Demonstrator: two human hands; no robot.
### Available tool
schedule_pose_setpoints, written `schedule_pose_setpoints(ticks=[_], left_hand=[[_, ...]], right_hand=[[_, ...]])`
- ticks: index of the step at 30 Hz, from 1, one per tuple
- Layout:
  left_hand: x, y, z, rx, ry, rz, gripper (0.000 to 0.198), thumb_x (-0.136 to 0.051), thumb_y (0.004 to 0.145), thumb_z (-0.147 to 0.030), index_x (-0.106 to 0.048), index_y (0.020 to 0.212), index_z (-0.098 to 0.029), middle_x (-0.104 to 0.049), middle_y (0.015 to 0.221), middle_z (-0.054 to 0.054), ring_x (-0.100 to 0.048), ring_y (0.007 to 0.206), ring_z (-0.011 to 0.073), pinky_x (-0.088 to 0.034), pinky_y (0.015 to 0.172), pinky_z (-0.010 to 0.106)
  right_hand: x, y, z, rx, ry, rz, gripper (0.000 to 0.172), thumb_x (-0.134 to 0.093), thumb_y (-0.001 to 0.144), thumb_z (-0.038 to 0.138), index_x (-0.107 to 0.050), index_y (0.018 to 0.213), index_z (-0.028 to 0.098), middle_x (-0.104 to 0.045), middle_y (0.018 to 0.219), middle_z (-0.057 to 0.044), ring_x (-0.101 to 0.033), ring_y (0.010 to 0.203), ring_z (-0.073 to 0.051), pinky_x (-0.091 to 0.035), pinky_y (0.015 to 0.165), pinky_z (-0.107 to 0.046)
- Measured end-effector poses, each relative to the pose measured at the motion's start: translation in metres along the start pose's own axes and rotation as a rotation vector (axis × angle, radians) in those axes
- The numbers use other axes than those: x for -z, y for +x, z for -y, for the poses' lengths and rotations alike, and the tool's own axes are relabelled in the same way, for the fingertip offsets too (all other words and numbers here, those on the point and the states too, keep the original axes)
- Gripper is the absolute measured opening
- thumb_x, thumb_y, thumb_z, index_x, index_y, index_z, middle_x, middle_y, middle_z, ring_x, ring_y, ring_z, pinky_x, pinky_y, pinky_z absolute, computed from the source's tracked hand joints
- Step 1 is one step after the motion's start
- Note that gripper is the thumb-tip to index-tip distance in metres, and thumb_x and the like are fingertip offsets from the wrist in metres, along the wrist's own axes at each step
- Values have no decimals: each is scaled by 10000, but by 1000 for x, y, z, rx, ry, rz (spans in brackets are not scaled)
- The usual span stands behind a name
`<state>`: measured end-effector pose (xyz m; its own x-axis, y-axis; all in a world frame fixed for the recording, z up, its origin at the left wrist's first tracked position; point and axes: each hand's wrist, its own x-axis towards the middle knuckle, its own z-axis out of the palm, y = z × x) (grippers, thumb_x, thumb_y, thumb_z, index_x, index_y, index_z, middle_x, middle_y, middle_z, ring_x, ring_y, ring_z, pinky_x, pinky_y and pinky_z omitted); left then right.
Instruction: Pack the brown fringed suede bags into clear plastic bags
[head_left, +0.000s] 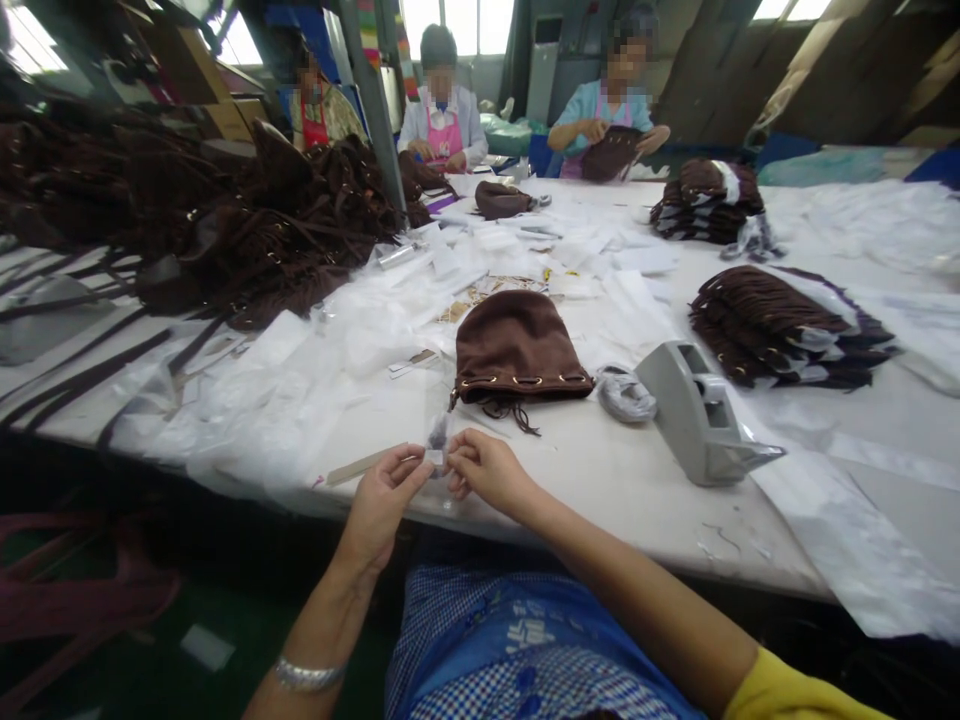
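My left hand (381,500) and my right hand (486,470) meet at the near edge of the white table (630,480). Both pinch a small clear plastic packet (437,445) with something dark inside. Just beyond my hands lies a brown suede drawstring pouch (516,348) with gold eyelets and a loose cord. A thin tan strip (367,466) lies by my left hand.
A grey tape dispenser (701,412) and a grey cord coil (625,393) sit right of the pouch. Stacks of packed brown pouches (780,325) lie at right, a heap of brown bags (225,220) at left. Clear plastic bags (315,360) litter the table. Three people work at the far side.
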<state>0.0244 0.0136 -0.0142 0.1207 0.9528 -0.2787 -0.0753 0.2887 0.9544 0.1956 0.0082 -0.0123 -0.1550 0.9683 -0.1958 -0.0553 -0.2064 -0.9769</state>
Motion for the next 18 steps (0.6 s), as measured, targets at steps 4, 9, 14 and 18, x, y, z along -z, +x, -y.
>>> schedule_pose_setpoints(ticks=[4, 9, 14, 18], left_hand=[[-1, -1, -1, 6, 20, 1, 497, -812, 672, -377, -614, 1067, -149, -746, 917, 67, -707, 854, 199, -506, 828, 299], [-1, -3, -3, 1, 58, -12, 522, -808, 664, -417, -620, 1063, -139, -753, 946, 90, -710, 895, 222, -514, 838, 316], [-2, -2, -5, 13, 33, 7, 536, -819, 654, -412, -619, 1074, -144, -756, 932, 85, -709, 878, 211, -521, 816, 305], [-6, -2, -6, 9, 61, 19, 494, -824, 651, -389, -630, 1036, -149, -754, 896, 70, -709, 862, 202, -527, 807, 290]], right_hand=[[-1, 3, -3, -61, 60, 19, 153, -626, 817, 289, -507, 867, 207, -637, 702, 39, -592, 442, -97, -530, 362, -213], [0, 5, -1, -68, 65, 20, 130, -641, 804, 261, -531, 845, 206, -630, 673, 44, -568, 429, -81, -493, 329, -172], [1, 6, 1, -91, -15, -56, 69, -647, 799, 221, -582, 789, 201, -510, 465, 80, -479, 345, -70, -432, 309, -155], [-3, 7, 0, -30, -32, -112, 139, -629, 756, 158, -515, 810, 215, -569, 617, 70, -526, 369, -74, -433, 294, -167]])
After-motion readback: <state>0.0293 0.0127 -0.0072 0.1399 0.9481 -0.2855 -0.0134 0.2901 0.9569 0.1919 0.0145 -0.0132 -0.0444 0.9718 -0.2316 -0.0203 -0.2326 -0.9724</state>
